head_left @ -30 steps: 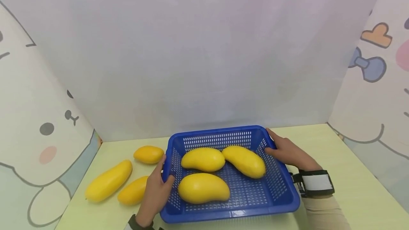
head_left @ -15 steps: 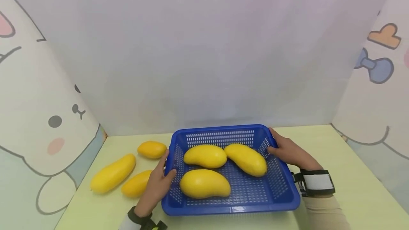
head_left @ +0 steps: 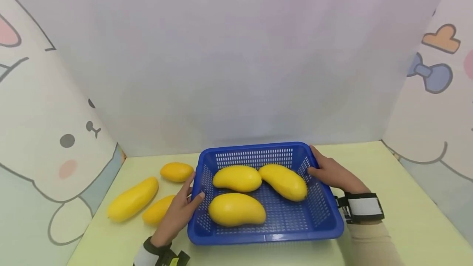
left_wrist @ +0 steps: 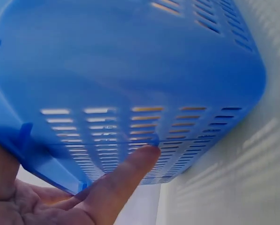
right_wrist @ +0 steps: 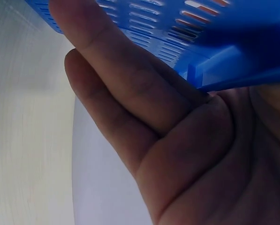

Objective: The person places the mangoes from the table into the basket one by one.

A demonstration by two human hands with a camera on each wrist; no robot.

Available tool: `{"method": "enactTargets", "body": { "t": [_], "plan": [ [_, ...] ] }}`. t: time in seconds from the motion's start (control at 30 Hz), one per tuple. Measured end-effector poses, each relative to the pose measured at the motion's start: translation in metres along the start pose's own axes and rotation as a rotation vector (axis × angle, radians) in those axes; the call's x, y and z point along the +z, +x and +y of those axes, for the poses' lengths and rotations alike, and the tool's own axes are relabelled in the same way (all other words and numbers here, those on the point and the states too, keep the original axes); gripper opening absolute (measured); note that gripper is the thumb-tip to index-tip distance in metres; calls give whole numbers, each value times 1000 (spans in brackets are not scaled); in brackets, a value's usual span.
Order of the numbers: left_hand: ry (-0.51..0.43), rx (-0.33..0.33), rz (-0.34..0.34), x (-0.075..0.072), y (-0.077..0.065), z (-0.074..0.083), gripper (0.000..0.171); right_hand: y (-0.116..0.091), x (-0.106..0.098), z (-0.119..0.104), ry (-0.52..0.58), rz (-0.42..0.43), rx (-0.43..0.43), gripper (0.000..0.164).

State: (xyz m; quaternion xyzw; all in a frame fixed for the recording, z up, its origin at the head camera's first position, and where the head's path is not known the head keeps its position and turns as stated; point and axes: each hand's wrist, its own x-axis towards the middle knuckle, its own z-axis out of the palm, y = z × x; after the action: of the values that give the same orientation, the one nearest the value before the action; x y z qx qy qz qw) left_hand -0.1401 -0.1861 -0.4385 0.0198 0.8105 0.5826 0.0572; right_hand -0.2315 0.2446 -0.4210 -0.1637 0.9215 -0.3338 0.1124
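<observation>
A blue plastic basket (head_left: pixel 266 238) with slotted walls stands on the table, with three large yellow mangoes in it: a back left mango (head_left: pixel 237 178), a back right mango (head_left: pixel 283 182) and a front mango (head_left: pixel 236 209). My left hand (head_left: pixel 177 212) grips its left rim, thumb over the inside. In the left wrist view, a finger (left_wrist: pixel 125 183) presses against the slotted outer wall. At the right rim, my right hand (head_left: pixel 332 172) holds on with the thumb inside. The right wrist view shows its fingers (right_wrist: pixel 125 75) stretched along the outer wall below the rim.
Left of the basket lie a long yellow mango (head_left: pixel 133 199) and two smaller orange-yellow mangoes, one at the back (head_left: pixel 176 172) and one partly behind my left hand (head_left: pixel 157 210). A pale curtain (head_left: pixel 236 60) rises behind the table (head_left: pixel 399 200); cartoon-printed panels flank it.
The head view has shifted slightly, so table, basket and loose mangoes appear a little higher. Both hands keep their hold on the basket, and the mangoes lie as before.
</observation>
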Motion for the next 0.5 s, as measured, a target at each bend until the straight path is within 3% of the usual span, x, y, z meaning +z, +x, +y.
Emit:
{"method": "enactTargets", "body": {
  "t": [0.17, 0.33, 0.5],
  "plan": [
    [92, 26, 34, -4, -1, -1, 59, 1, 0, -2, 5, -7, -8, 78],
    [239, 116, 99, -13, -4, -1, 53, 0, 2, -1, 9, -11, 11, 79],
    [296, 158, 85, -16, -3, 4, 51, -4, 0, 2, 19, 1, -1, 78]
  ]
}}
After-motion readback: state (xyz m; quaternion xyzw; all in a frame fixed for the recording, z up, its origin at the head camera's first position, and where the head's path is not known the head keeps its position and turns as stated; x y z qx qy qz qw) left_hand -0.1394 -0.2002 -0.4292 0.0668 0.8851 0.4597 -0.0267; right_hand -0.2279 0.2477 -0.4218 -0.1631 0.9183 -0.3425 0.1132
